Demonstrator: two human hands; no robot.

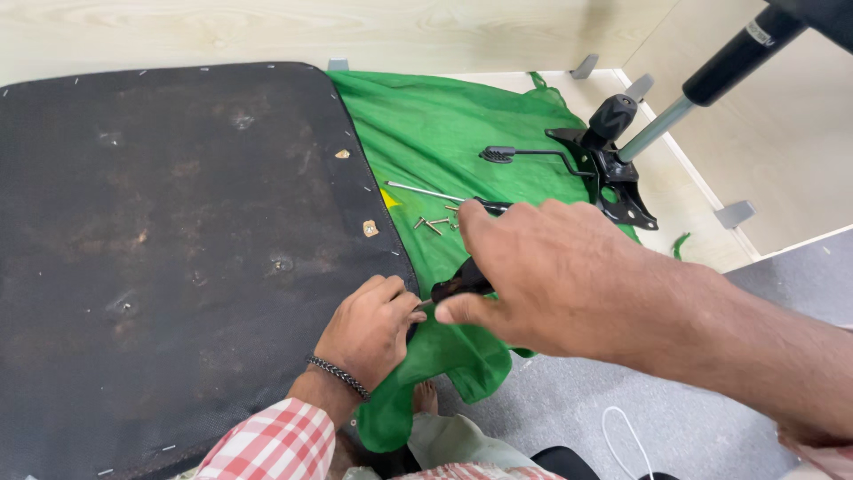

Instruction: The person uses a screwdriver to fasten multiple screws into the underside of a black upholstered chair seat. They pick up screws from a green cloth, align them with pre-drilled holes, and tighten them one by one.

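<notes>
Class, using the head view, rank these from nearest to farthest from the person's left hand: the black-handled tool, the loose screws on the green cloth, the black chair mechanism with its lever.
1. Black-handled tool: right beside the left hand, gripped by the right hand.
2. Loose screws: farther up on the green cloth.
3. Black chair mechanism: far upper right, at the cloth's edge.

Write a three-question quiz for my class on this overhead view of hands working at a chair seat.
1. True or false: the green cloth lies partly under the black seat panel.
2. Which hand grips the black-handled tool? A) left hand B) right hand
3. What small loose parts lie on the cloth beyond the right hand?

Key: 1 true; 2 B; 3 screws.
</notes>
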